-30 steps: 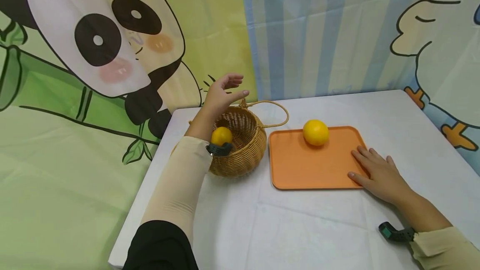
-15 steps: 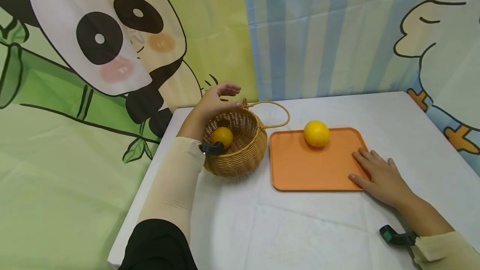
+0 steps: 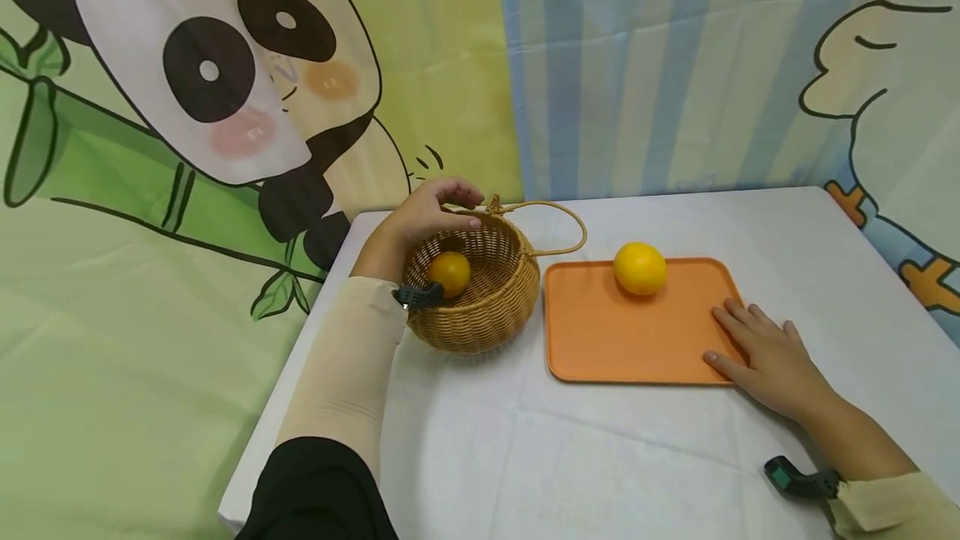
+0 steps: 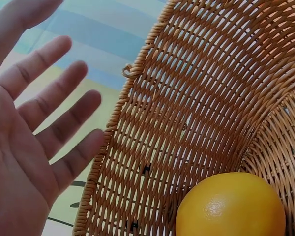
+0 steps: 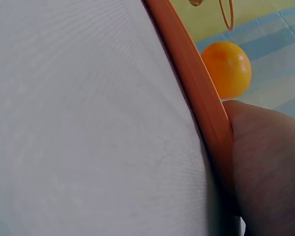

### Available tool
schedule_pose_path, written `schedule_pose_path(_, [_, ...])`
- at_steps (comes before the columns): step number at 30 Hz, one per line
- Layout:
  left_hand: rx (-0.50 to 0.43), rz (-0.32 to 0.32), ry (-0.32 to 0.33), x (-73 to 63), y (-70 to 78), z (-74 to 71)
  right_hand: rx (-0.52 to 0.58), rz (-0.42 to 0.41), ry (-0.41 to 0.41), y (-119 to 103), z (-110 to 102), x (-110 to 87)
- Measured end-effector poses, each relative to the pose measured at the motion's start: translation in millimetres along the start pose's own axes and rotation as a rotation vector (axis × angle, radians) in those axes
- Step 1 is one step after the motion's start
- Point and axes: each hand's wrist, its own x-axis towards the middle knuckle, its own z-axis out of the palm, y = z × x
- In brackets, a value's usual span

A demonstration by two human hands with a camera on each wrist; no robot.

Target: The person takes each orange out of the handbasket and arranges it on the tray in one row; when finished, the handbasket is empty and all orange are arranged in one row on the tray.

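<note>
Beige-sleeved left hand (image 3: 429,215) hangs at the far-left rim of the wicker basket (image 3: 476,327), fingers parted and softly bent, holding nothing; can't tell if the little finger touches the rim. Right hand (image 3: 776,365), well right of the basket, rests spread on the far end of the orange tray (image 3: 630,340), pinching nothing. First fruit (image 3: 450,272), yellow, sits inside the basket, toward its left side, partly behind the left wrist device (image 3: 420,297) in the head view. Second fruit (image 3: 640,268) is right of the basket, on the tray near its back edge, well apart from both hands. Tray is just beside the basket, narrow gap. My read: step in hand is loading the basket, one fruit in, one out, right hand steadying the tray. Next move calls for clearing the basket rim without snagging, then a wrapped grip on the second fruit; looks smooth, could roll. Text check: no brand, label or writing readable anywhere. Backdrop (image 3: 615,65) behind the basket is art only: panda (image 3: 210,73) to its left, stripes to its right.
</note>
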Motion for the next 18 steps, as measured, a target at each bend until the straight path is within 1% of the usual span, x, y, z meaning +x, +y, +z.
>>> schedule_pose_path(3, [0.008,-0.021,-0.029,-0.5,-0.9,-0.1,0.006,-0.01,0.003,-0.5,-0.5,-0.2])
schedule_pose_path(6, [0.036,-0.065,-0.066,-0.6,-0.2,0.0,0.005,-0.012,0.007,-0.9,-0.8,0.1])
schedule_pose_path(9, [0.076,-0.104,-0.141,1.7,1.2,0.9,0.0,-0.009,0.003,0.3,-0.2,0.3])
schedule_pose_path(12, [0.127,-0.138,-0.233,4.4,0.9,1.5,-0.006,-0.008,-0.002,1.1,0.4,0.5])
schedule_pose_path(15, [0.197,-0.174,-0.317,7.1,-0.9,2.1,-0.007,-0.01,-0.006,0.9,0.5,0.6])
schedule_pose_path(18, [0.29,-0.208,-0.398,10.2,-2.9,3.3,-0.012,-0.009,-0.007,-0.1,-0.1,0.2])
